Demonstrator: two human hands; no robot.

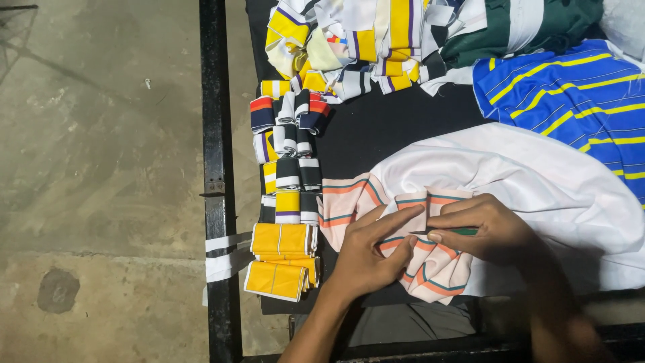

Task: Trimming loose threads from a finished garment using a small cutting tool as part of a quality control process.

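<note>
at lower centre, the left hand (366,259) presses flat on the pale striped knit collar piece (430,265); the right hand (487,232), just right, pinches a slim green-tipped tool (463,231) lying crosswise over it.

Bare black tabletop (376,134) opens above my hands; folded collar stacks (289,175) crowd the left, blue striped shirt (571,101) blocks upper right.

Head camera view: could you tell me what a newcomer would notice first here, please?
Probably the two hands at lower centre: the left hand presses a peach-striped collar piece flat while the right hand holds a green pen to it, on a white garment. To their left run folded striped collars, ending in yellow stacks; a blue yellow-striped fabric lies upper right.
</note>
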